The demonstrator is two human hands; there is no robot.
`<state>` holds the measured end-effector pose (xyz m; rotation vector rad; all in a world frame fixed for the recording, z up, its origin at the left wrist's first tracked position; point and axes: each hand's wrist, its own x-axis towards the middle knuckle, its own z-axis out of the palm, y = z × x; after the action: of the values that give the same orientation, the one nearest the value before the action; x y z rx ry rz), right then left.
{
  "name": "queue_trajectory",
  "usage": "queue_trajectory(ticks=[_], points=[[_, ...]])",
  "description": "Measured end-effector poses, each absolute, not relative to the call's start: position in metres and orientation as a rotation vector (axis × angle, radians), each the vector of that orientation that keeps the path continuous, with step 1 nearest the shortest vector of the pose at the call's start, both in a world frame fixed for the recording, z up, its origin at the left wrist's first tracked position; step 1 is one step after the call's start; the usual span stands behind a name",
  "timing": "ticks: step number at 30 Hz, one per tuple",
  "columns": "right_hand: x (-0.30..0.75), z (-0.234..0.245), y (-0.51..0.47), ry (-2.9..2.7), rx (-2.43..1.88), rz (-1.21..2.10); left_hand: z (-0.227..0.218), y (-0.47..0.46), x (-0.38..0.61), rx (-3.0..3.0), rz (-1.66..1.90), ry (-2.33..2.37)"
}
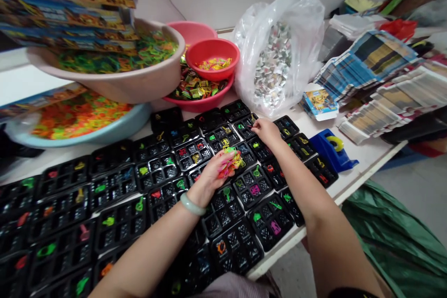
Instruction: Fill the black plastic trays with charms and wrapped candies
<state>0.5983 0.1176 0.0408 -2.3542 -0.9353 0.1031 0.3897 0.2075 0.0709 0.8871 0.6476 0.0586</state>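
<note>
1. Black compartment trays (233, 249), near side of white table (345, 184): a few bright pieces in each, many compartments bare. Best reach high over these, so no sleeve or arm drags pieces out.
2. Left hand (209, 176), mid-scene, pale green bangle (193, 204) at wrist: fingers curled, gripping a loose heap of mixed neon plastic pieces (231, 163) above the middle trays. Heap bulges past the fingers; cup it snugly or strays could drop into trays below.
3. Right hand (268, 131), farther and to the right: fingertips pinched, apparently on a small piece, kind too tiny to tell, at a far tray (248, 134) with a green piece inside. Go low over one compartment before letting go. Trays sit close together; light touch, avoid nudging neighbours.
4. Red bowl (213, 74), far: more small pieces, beside clear plastic bag (302, 56). Bag looks floppy; keep knuckles off it.
</note>
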Motion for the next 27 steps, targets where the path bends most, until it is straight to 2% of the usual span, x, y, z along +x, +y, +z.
queue_trajectory(ticks=[4,8,13,17,27], points=[[0.600,0.037,0.120,-0.916,-2.479,0.103,0.070,0.210,0.390,0.891,0.080,0.621],[0.589,0.043,0.113,-1.014,-2.286,0.091,0.065,0.210,0.390,0.904,0.087,0.627],[0.544,0.070,0.116,-1.182,-1.805,0.440,0.062,0.208,0.392,0.951,0.071,0.633],[0.520,0.077,0.117,-1.240,-1.781,0.593,0.062,0.207,0.391,1.009,0.036,0.575],[0.512,0.062,0.109,-1.049,-1.705,0.798,0.055,0.208,0.389,1.086,-0.076,0.563]])
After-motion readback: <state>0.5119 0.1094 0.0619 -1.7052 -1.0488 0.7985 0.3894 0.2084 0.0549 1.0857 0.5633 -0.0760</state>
